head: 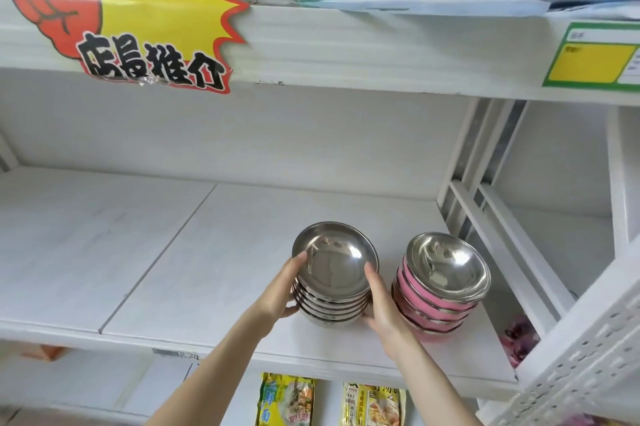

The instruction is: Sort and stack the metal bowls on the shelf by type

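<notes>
Squaring up the stack of plain bowls [332, 266] at the lower middle of the frame, on the white shelf [173, 252].

Clasped from both sides by the left hand [278, 292] and right hand [382, 306], thumbs up at the top rim, fingers curled round the lower bowls, probably to keep the pile straight. Set near the stack of pink-sided bowls [446, 275] at its right, with the right hand in between, likely to keep the two types apart. Looks close to sorted. Most fingertips hidden behind the pile, so reach round the back impossible to tell. Both forearms cut off at the bottom edge. Purple thing [519, 339] at lower right, beyond the shelf frame, too blurred to name.
</notes>
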`<state>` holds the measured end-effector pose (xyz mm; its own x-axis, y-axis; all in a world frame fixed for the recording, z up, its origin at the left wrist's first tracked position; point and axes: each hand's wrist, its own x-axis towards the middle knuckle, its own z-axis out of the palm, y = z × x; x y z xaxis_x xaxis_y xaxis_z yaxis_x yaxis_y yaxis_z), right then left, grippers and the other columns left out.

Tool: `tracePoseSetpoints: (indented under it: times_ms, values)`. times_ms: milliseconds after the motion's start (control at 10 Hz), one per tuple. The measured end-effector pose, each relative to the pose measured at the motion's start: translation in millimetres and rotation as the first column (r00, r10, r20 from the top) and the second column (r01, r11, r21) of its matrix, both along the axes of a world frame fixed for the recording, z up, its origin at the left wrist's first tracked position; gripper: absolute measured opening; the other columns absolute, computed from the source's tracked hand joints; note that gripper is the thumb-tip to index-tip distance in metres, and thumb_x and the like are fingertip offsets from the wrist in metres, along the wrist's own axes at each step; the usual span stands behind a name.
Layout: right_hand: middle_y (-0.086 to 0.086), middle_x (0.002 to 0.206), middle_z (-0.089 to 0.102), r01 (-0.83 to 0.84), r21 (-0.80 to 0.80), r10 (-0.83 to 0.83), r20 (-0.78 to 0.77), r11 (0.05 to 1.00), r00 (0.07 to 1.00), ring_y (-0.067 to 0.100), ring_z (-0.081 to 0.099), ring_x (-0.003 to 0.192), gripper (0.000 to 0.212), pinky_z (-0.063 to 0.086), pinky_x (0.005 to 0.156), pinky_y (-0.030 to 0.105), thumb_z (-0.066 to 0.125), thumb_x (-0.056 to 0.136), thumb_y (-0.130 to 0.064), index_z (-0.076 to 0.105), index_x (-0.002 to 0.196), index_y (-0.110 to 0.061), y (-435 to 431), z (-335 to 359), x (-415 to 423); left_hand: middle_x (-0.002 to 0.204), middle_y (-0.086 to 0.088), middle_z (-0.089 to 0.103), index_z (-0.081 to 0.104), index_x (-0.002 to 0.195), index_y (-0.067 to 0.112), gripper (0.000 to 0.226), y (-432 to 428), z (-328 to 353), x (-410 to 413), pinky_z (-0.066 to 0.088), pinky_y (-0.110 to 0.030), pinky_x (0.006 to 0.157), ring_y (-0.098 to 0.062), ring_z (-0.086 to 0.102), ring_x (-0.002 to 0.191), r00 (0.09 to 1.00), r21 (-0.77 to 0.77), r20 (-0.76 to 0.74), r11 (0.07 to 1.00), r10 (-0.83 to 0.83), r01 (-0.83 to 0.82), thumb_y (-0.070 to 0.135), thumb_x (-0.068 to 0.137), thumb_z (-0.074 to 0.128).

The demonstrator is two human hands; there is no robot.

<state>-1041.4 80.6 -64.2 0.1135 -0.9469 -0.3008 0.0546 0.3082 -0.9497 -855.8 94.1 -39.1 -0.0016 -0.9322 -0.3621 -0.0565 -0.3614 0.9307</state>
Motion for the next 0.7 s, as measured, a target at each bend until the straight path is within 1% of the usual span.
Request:
tracePoseSetpoints:
  times_ms: [100,200,300,400,500,600,700]
  values:
    - [-0.013,0.138,0.049,-0.013,-0.018,0.012,-0.019,1.000,1.000,0.011,0.045,0.130,0.049,0.029,0.116,0.047,0.043,0.087,-0.068,0.042,0.130,-0.043,0,0,-1,0.134,0.009,0.051,0.045,0.127,0.043,0.042,2,0,-3,0.042,-0.039,0.103,-0.019,0.051,0.122,1.000,-0.017,-0.022,1.000,0.009,-0.010,0.065,0.093,0.033]
    - [-0.011,0.132,0.052,0.025,-0.048,-0.030,-0.091,0.999,0.995,0.011,0.048,0.121,0.055,0.034,0.111,0.041,0.043,0.089,-0.065,0.046,0.132,-0.032,1,3,-1,0.116,0.019,0.057,0.051,0.119,0.039,0.038,6,4,-6,0.037,-0.034,0.098,-0.015,0.050,0.117,0.998,-0.083,-0.005,0.995,0.058,-0.058,0.063,0.094,0.034]
    - [-0.004,0.118,0.053,0.036,-0.170,-0.082,-0.274,0.985,0.958,0.014,0.047,0.110,0.050,0.034,0.094,0.029,0.039,0.099,-0.049,0.050,0.132,-0.013,9,17,-1,0.108,0.011,0.068,0.065,0.108,0.029,0.053,4,3,-4,0.044,-0.037,0.101,-0.018,0.058,0.114,0.974,-0.227,0.183,0.970,0.135,-0.092,0.070,0.087,0.039]
    - [0.002,0.106,0.057,-0.053,-0.255,-0.089,-0.514,0.966,0.853,0.025,0.055,0.109,0.047,0.034,0.084,0.030,0.037,0.099,-0.048,0.053,0.123,-0.010,22,29,-4,0.106,-0.003,0.067,0.062,0.111,0.024,0.066,7,14,-1,0.046,-0.042,0.096,-0.027,0.059,0.108,0.852,-0.286,0.502,0.958,0.147,0.004,0.074,0.081,0.031]
    - [0.007,0.126,0.060,-0.173,-0.329,-0.130,-0.724,0.928,0.677,0.028,0.054,0.121,0.053,0.041,0.090,0.035,0.035,0.097,-0.055,0.048,0.130,-0.015,37,34,-9,0.128,-0.008,0.057,0.046,0.137,0.025,0.071,14,21,0,0.042,-0.043,0.099,-0.031,0.055,0.117,0.598,-0.265,0.791,0.953,0.126,0.149,0.072,0.088,0.024]
    - [0.008,0.137,0.056,-0.294,-0.439,-0.322,-0.871,0.849,0.372,0.027,0.053,0.125,0.069,0.045,0.097,0.038,0.029,0.093,-0.060,0.039,0.142,-0.013,56,36,-12,0.132,-0.007,0.058,0.048,0.139,0.021,0.081,35,34,6,0.041,-0.051,0.100,-0.031,0.059,0.115,0.196,-0.330,0.939,0.902,0.283,0.280,0.071,0.083,0.018]
    - [0.016,0.136,0.058,-0.342,-0.477,-0.446,-0.879,0.810,0.169,0.032,0.055,0.126,0.074,0.049,0.099,0.047,0.028,0.090,-0.062,0.047,0.139,-0.010,82,26,-13,0.118,-0.016,0.067,0.062,0.126,0.013,0.063,59,28,12,0.047,-0.062,0.092,-0.036,0.065,0.105,0.060,-0.431,0.888,0.779,0.456,0.456,0.053,0.078,0.057]
